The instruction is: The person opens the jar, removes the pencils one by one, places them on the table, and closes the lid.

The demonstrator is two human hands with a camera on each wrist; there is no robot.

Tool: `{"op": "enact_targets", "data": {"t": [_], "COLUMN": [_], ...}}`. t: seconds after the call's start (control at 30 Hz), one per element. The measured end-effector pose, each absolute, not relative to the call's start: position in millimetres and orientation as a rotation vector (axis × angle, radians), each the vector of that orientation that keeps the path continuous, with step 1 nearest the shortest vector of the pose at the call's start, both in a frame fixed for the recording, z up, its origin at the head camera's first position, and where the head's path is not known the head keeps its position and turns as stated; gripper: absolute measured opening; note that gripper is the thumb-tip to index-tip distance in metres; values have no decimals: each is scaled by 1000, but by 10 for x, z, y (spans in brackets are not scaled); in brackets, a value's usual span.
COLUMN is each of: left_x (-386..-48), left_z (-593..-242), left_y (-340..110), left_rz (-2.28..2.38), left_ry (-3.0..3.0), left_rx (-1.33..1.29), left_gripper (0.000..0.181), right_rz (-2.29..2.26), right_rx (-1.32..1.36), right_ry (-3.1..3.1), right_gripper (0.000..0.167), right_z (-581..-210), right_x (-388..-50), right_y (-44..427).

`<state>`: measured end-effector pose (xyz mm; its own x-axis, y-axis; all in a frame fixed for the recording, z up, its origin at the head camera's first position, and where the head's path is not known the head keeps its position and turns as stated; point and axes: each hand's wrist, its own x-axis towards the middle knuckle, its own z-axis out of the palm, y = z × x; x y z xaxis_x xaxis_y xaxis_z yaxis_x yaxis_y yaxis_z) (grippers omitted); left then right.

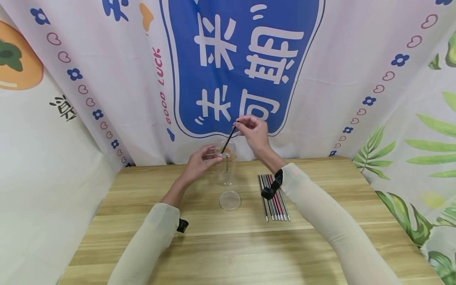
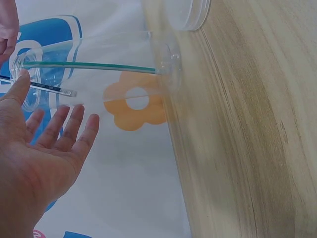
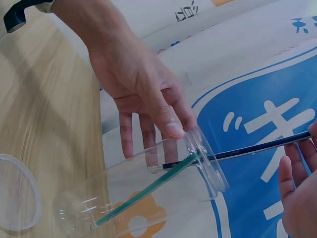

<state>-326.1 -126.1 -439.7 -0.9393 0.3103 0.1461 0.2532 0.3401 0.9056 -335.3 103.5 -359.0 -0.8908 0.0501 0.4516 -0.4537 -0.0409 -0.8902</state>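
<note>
A clear plastic jar stands upright near the table's back edge. Inside it leans a green pencil. My left hand is at the jar's mouth; the thumb touches the rim, while the other fingers stretch out loosely beside the wall. Above the jar, my right hand pinches a black pencil by its upper end. That pencil slants down through the mouth, with its eraser end inside the jar. In the left wrist view, only part of the right hand shows.
In front of the jar lies a round clear lid. A row of several pencils lies to its right, partly covered by the right wrist's black camera strap. Behind the wooden table hangs a printed curtain.
</note>
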Motion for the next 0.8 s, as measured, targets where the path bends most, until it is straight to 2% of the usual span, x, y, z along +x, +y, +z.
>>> {"op": "enact_targets", "data": {"t": [0.23,0.5,0.8], "left_x": [-3256,-3267,-3274], "left_z": [-4386,-4392,-4389], "left_y": [-1257,-1255,-1257], "left_rz": [1684,1676,1673], "left_ry": [2533,2544,2547], "left_rx": [516,524,533], "left_gripper": [71,68,69], "right_rz": [2179,2355,2416], "right_rx": [354,274,227], "right_ry": [-1718,-1460,-1364], "right_gripper": [21,7,6], "right_z": [-3523,-3408,-3305], "right_x": [-3354,-3352,-3290], "right_y": [1121,1235,1374]}}
